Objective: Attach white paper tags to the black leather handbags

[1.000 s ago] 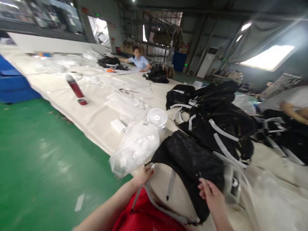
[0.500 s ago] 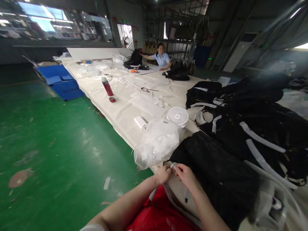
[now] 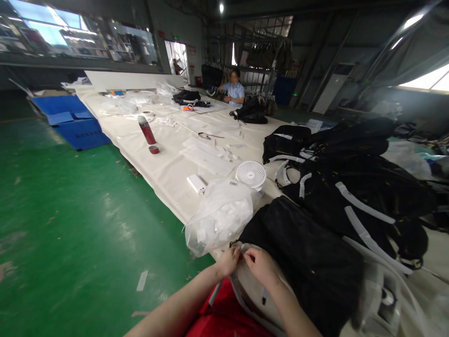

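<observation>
A large black bag (image 3: 305, 252) lies on the table in front of me, its near corner beside my hands. At that corner a pale, wrapped strap runs to my fingers. My left hand (image 3: 228, 261) is closed in a pinch at this strap. Just to its right, my right hand (image 3: 258, 264) is also closed, with thumb and fingertips together. Whatever lies between the right fingertips is too small to make out. A clear plastic bag (image 3: 220, 215) with white pieces inside sits just beyond my hands.
Beyond it are a white fan (image 3: 251, 175), a white box-shaped device (image 3: 196, 184) and a red bottle (image 3: 147, 131) with its cap (image 3: 153, 150). More black bags (image 3: 365, 182) pile up at right. A co-worker (image 3: 234, 90) is across the table (image 3: 168, 173). Blue boxes (image 3: 79, 126) stand at left.
My hands have drawn slightly apart, and the small white piece between them no longer shows. The co-worker now lifts a black bag off the table. My view has turned a little right.
</observation>
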A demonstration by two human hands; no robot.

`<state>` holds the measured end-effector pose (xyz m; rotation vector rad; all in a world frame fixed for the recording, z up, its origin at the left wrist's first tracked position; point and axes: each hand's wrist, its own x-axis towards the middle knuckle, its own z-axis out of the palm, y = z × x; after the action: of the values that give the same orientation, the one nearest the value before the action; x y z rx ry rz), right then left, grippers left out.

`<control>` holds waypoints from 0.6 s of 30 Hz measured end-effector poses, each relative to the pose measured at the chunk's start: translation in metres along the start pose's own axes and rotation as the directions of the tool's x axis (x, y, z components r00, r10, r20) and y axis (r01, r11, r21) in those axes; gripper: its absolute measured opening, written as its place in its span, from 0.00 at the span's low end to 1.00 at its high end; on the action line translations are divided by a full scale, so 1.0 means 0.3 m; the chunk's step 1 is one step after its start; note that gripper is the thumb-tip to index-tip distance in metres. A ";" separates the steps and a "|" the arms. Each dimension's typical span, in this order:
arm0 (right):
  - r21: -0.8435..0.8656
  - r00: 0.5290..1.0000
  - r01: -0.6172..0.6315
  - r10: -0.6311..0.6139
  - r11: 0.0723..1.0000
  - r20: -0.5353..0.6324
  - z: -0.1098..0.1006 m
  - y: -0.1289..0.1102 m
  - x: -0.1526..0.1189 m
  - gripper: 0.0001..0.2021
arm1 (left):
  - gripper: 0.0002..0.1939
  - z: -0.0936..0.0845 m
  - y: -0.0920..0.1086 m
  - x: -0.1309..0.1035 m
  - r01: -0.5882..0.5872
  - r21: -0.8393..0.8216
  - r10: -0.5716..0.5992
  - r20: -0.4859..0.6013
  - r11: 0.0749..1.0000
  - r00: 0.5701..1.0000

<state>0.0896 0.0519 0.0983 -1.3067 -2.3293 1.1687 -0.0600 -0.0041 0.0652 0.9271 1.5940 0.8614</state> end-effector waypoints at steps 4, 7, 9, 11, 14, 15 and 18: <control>0.396 0.974 -0.214 0.167 0.893 0.150 0.038 0.045 0.005 0.11 | 0.24 -0.001 -0.004 0.009 0.049 -0.087 -0.046 0.034 0.995 0.998; 0.488 0.960 -0.267 0.186 0.831 0.209 0.059 0.069 0.004 0.15 | 0.25 0.000 -0.006 0.005 0.112 -0.196 -0.095 0.094 0.974 0.991; 0.527 0.957 -0.278 0.181 0.803 0.228 0.066 0.077 0.002 0.16 | 0.25 -0.002 -0.006 -0.003 0.160 -0.279 -0.122 0.149 0.947 0.981; 0.560 0.954 -0.287 0.176 0.777 0.243 0.071 0.079 0.002 0.17 | 0.24 -0.006 -0.003 -0.012 0.214 -0.357 -0.145 0.209 0.909 0.967; 0.607 0.952 -0.288 0.156 0.740 0.262 0.086 0.076 0.008 0.17 | 0.23 -0.016 0.009 -0.027 0.314 -0.447 -0.183 0.312 0.838 0.932; 0.623 0.953 -0.284 0.145 0.729 0.265 0.092 0.075 0.011 0.16 | 0.22 -0.019 0.016 -0.032 0.356 -0.470 -0.195 0.357 0.808 0.914; 0.671 0.958 -0.265 0.114 0.693 0.261 0.110 0.070 0.016 0.13 | 0.17 -0.028 0.043 -0.051 0.487 -0.530 -0.195 0.513 0.694 0.836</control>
<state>0.0821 0.0442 0.0604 -1.1689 -1.5519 2.0694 -0.0641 -0.0126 0.0846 0.2505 0.9278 0.7832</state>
